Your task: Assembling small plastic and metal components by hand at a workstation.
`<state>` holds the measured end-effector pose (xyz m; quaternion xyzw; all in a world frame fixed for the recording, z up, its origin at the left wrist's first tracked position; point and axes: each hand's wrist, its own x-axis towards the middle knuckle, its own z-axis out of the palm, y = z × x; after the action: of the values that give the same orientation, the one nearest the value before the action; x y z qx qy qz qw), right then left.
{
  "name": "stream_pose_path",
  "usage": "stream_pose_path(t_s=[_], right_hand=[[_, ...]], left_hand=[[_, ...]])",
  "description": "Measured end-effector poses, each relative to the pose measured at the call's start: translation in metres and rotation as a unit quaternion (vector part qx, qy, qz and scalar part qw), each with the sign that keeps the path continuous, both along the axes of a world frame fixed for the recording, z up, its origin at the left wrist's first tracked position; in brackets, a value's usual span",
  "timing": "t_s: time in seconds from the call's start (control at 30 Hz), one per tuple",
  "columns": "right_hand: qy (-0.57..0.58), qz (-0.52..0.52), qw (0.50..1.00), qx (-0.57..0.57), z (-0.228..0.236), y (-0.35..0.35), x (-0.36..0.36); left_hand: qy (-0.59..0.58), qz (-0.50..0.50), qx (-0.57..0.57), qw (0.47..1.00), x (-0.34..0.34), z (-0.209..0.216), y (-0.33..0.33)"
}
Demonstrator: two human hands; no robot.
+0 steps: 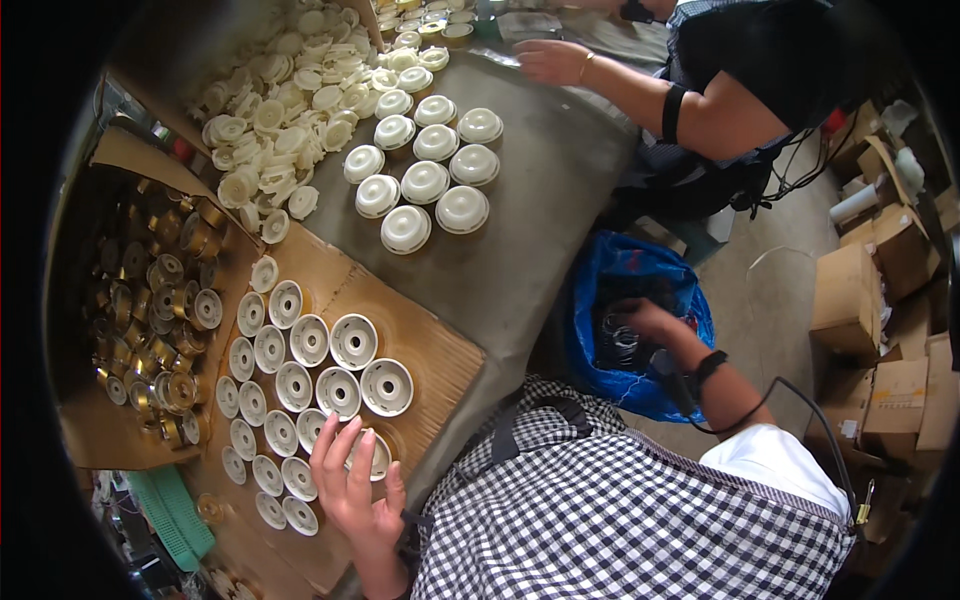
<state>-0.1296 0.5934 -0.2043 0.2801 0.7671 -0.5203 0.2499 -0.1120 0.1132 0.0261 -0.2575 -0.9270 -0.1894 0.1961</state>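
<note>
On the brown cardboard sheet, rows of white round cups (294, 386) with a centre hole stand hollow side up. My left hand (355, 490) reaches over the near right cups, its fingers stretched and apart, holding nothing. One cup (379, 456) shows partly behind those fingers. Down to the right, my right hand (652, 322) dips into a blue plastic bag (590, 345). Dark pieces and shiny ring-like metal parts (621, 340) lie in the bag just below its fingers. The fingertips there are dark and partly hidden, so their grip is unclear.
Gold-rimmed parts (160, 320) fill a carton at the left, beside a green basket (172, 515). Off-white plastic pieces (290, 90) heap up at the far left. White domed caps (425, 182) stand on the grey tabletop (520, 270). Across it, another person's arm (640, 90) reaches in. Cartons (850, 300) stack at right.
</note>
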Motion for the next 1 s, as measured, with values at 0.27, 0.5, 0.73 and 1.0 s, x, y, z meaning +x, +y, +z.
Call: stream_pose_path(t_s=[0.27, 0.5, 0.73, 1.0], right_hand=[[0.142, 0.010, 0.916, -0.375, 0.179, -0.006, -0.003], [0.214, 0.342, 0.809, -0.427, 0.229, -0.158, -0.080], [0.320, 0.319, 0.832, -0.322, 0.211, -0.223, -0.155], [0.736, 0.279, 0.549, 0.281, 0.239, -0.282, -0.168]], left_hand=[[-0.152, -0.187, 0.235, 0.942, -0.037, -0.001, 0.058], [-0.507, -0.215, 0.581, 0.599, -0.055, -0.012, 0.088], [-0.358, 0.035, 0.727, 0.585, -0.026, -0.025, 0.032], [-0.268, 0.048, 0.745, 0.609, -0.021, -0.023, 0.021]])
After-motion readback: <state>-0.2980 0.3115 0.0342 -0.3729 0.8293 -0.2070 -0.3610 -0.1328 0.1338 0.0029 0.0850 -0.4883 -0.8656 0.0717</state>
